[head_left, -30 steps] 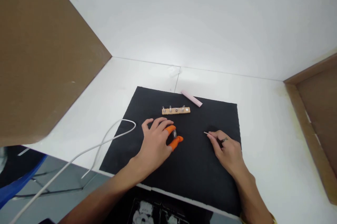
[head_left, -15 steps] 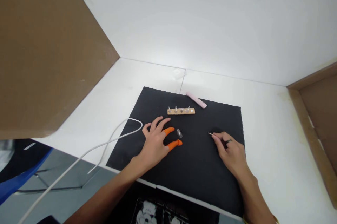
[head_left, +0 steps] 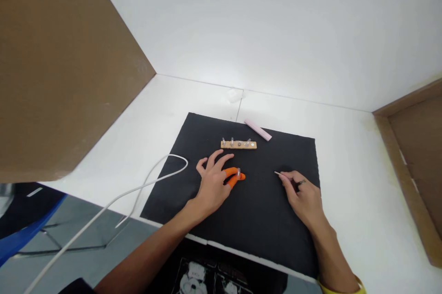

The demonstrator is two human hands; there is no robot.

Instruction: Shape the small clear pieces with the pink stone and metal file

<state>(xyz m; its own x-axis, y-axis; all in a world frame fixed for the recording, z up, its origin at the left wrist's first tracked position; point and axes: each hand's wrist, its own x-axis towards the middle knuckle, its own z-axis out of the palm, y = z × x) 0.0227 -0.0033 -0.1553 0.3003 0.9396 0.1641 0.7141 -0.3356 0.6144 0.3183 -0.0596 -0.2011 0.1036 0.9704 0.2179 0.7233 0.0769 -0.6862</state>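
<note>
Orange covers wrap the thumb and index finger of my left hand (head_left: 214, 185). Those two fingertips are closed around a small clear nail tip (head_left: 238, 173) just above the black mat, while the other fingers fan out. Beyond that hand lies a narrow wooden strip (head_left: 235, 145), with several clear nail tips standing on it and a white round spot at its right end. My right hand (head_left: 304, 197), wearing a dark ring, pinches a thin pale stick (head_left: 277, 173) over the right part of the mat. Most of the stick is hidden by the fingers.
The black mat (head_left: 269, 220) covers the middle of the white table (head_left: 348, 183). A pink bar (head_left: 258, 130) lies across its far edge. Crumpled clear plastic (head_left: 235, 96) sits by the back wall. A white cable (head_left: 138, 187) loops in from the left. Brown panels flank both sides.
My left hand has shifted right, and its orange-covered fingers have closed on the clear nail tip that lay on the mat. My right hand has barely moved and keeps the stick.
</note>
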